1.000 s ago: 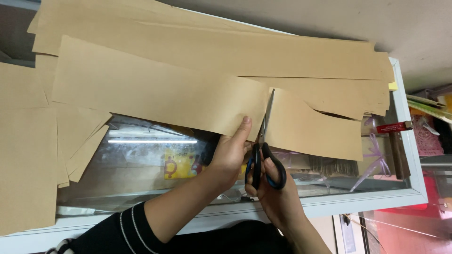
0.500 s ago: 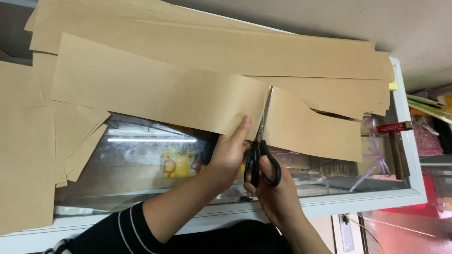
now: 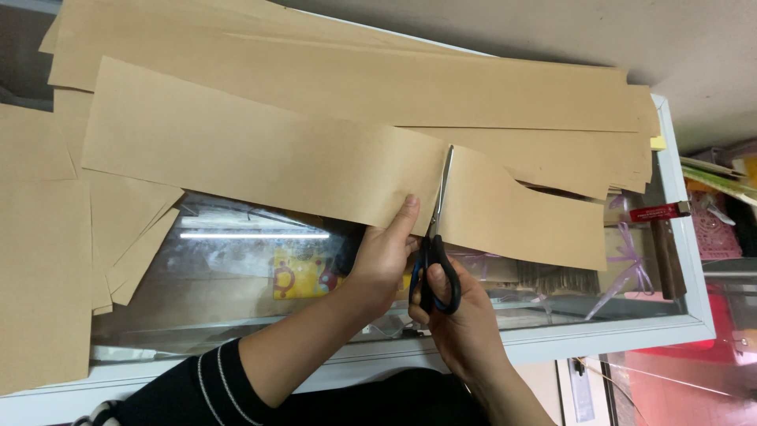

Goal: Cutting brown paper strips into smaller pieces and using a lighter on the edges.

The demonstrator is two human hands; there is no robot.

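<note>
Left hand: the left hand [image 3: 384, 256] pinched the lower edge of the brown paper strip [image 3: 260, 162], thumb on top of the sheet just left of the cut, fingers hidden beneath it
Right hand: the right hand [image 3: 465, 323] was clenched around the handles of the scissors [image 3: 434, 237], thumb through the near loop
Scissors: black handles with a touch of blue, blades pointing away from the person and standing in the cut line, their tip close to the strip's far edge
Brown paper strip: long and flat, lying across the desk [image 3: 552, 339] from left to right; the cut ran from the near edge almost fully across, with the larger part left of the blades and a shorter part to the right
Paper stack: more brown sheets [image 3: 355, 79] lay beyond the strip, overlapping one another, and further brown pieces [image 3: 47, 260] lay at the left side
Desk: a glass top in a white frame; a yellow item [image 3: 300, 276] and pale ribbons [image 3: 627, 256] showed beneath the glass
Right edge: a small red object [image 3: 658, 211] lay near the desk's right rim, just beside the end of the strip
Sleeve: a dark sleeve with 2 thin white stripes [image 3: 201, 386] covered the left forearm
</note>
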